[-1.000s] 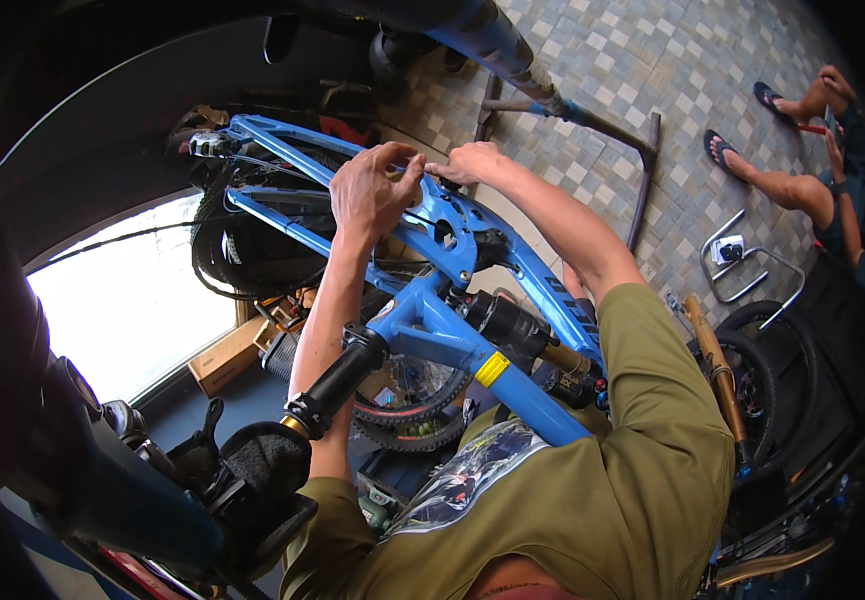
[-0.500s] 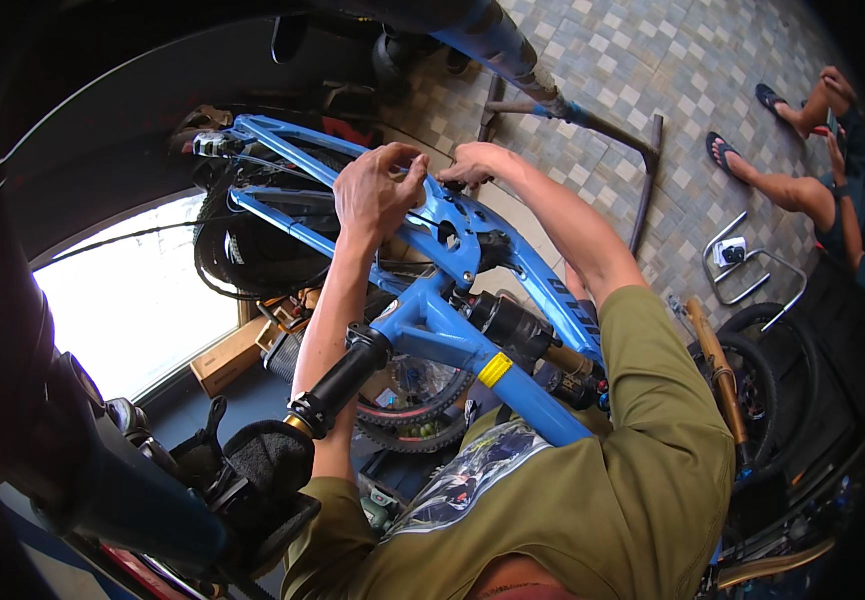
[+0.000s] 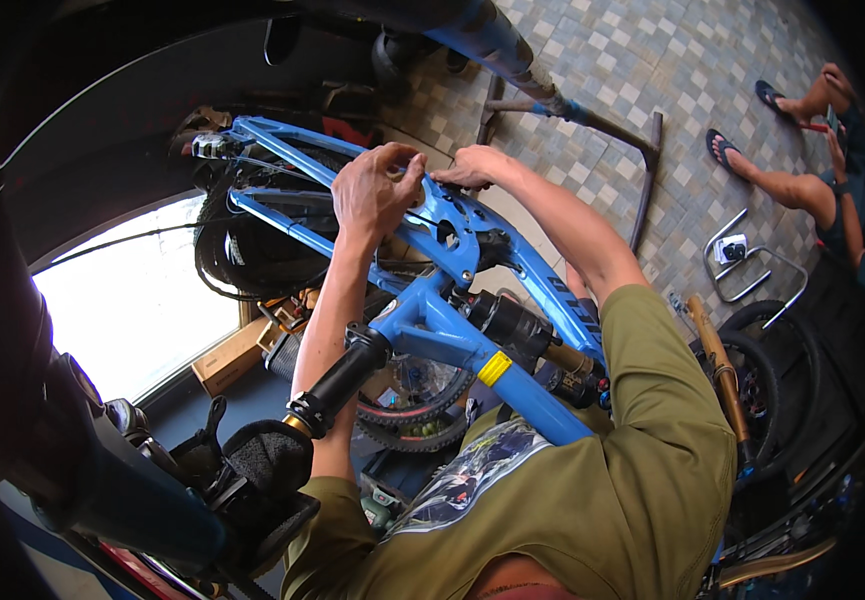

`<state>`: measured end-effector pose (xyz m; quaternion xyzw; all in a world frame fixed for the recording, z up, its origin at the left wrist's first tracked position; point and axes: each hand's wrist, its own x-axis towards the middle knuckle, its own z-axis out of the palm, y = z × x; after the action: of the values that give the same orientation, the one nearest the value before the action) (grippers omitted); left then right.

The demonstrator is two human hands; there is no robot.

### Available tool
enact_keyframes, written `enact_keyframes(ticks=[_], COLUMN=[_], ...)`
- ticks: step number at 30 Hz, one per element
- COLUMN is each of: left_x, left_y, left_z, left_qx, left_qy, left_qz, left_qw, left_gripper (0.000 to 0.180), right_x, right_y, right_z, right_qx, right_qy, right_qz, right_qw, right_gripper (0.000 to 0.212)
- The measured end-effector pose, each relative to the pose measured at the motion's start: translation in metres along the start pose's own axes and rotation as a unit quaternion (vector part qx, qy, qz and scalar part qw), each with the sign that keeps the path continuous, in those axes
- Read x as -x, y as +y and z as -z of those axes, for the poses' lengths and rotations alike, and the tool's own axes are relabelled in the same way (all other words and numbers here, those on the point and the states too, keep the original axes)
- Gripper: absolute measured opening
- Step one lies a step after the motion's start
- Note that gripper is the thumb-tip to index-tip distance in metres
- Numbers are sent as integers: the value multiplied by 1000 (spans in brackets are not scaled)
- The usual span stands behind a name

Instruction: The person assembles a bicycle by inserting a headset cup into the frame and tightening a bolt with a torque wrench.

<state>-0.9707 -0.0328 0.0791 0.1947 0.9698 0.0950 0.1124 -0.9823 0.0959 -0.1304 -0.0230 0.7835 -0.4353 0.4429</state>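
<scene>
A blue bicycle frame (image 3: 542, 400) is held up in front of my chest, its rear stays reaching away to the far left. My left hand (image 3: 380, 187) is at the frame's pivot area with curled fingers, thumb close to the forefinger. Whatever is between them is hidden. Just across the same part, my right hand (image 3: 467, 168) has its fingers bent down against the blue metal, and I cannot make out what they grip. Nearer me, a black rear shock (image 3: 504, 325) sits inside the frame. A black seatpost clamped at the left (image 3: 342, 380) joins the frame's tube.
A metal stand (image 3: 607, 130) rises over the tiled floor (image 3: 612, 60) ahead. Bicycle wheels (image 3: 417, 405) lie below the frame. At the right are a bent metal rack (image 3: 752, 270), tyres (image 3: 772, 370) and a seated person's leg (image 3: 777, 185). A wooden box (image 3: 227, 360) stands left.
My right hand has shifted slightly left along the frame, toward my left hand. My left hand stays nearly in place. A red item now shows by the seated person's hand.
</scene>
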Motion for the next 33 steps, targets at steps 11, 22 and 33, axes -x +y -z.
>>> enact_keyframes(ticks=[11,22,33], left_x=[-1,-1,-1], left_y=[0,0,0], left_z=[-2,-2,-1], left_qx=[10,17,12], left_qy=[17,29,19], left_qz=[-11,-25,-9], left_qw=[1000,999,1000], left_gripper=[29,27,29], right_x=[-27,-17,-4], right_y=[34,29,24], right_z=[-4,-14,-5], right_qx=[-106,7,-63], right_qy=[-43,57,-38], right_qz=[144,270,171], right_qw=[983,961,982], right_gripper=[63,58,62])
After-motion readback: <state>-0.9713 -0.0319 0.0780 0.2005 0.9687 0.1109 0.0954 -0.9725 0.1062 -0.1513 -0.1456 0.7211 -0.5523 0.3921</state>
